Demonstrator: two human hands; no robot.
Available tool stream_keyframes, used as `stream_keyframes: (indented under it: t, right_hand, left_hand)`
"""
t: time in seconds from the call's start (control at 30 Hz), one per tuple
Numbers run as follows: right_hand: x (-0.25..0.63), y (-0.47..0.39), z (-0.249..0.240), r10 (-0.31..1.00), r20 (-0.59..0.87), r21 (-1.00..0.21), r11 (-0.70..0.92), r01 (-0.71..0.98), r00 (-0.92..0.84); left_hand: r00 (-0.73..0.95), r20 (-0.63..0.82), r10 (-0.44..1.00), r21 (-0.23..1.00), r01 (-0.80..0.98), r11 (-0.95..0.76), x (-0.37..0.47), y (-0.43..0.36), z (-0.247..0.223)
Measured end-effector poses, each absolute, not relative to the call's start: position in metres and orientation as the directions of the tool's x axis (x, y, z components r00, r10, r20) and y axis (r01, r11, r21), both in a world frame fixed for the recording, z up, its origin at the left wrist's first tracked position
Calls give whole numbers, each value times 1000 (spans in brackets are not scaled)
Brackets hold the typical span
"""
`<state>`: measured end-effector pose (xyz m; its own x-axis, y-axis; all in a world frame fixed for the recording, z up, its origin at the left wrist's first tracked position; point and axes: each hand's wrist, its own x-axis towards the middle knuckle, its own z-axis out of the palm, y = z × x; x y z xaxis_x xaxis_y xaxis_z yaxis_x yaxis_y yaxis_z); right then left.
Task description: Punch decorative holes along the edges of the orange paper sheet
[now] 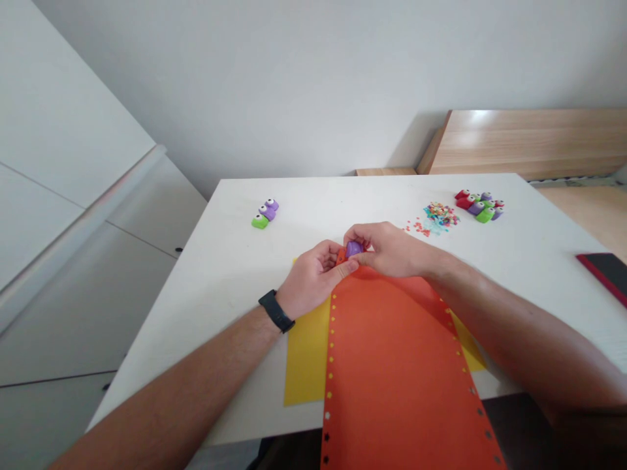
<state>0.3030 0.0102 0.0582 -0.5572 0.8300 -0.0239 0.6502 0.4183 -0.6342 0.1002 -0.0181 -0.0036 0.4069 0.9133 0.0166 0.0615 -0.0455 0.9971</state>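
Observation:
An orange sheet of paper [386, 352] stretches from my hands down over the table's near edge, with small punched shapes along both long sides. At its far end, my right hand [386, 248] is closed around a small purple craft punch [354, 249]. My left hand [316, 274], with a dark band on the wrist, pinches the paper's far left corner, its thumb reaching up to the punch. Fingers partly hide the punch and the paper's far edge. Yellow paper [306, 359] lies beneath the orange sheet and shows on both sides.
Three punches [267, 210], green and purple, stand at the table's back left. Several red, green and purple punches [482, 205] cluster at the back right, beside a pile of colourful paper bits [438, 217]. A dark, red-edged object [605, 271] lies at the right edge.

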Motion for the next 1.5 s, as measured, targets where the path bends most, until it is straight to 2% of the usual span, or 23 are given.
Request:
stream_keyframes:
  t: [0.47, 0.93, 1.5]
  right_hand:
    - [313, 17, 59, 789, -41, -699, 416, 582, -613]
    - [318, 19, 65, 772, -103, -687, 401, 606, -628]
    - [317, 20, 61, 779, -83, -665, 421, 617, -621]
  left_hand:
    - [375, -37, 926, 999, 50, 19, 100, -17, 0]
    - [348, -49, 936, 998, 54, 32, 100, -19, -2]
    - [358, -15, 934, 998, 58, -6, 100, -18, -2]
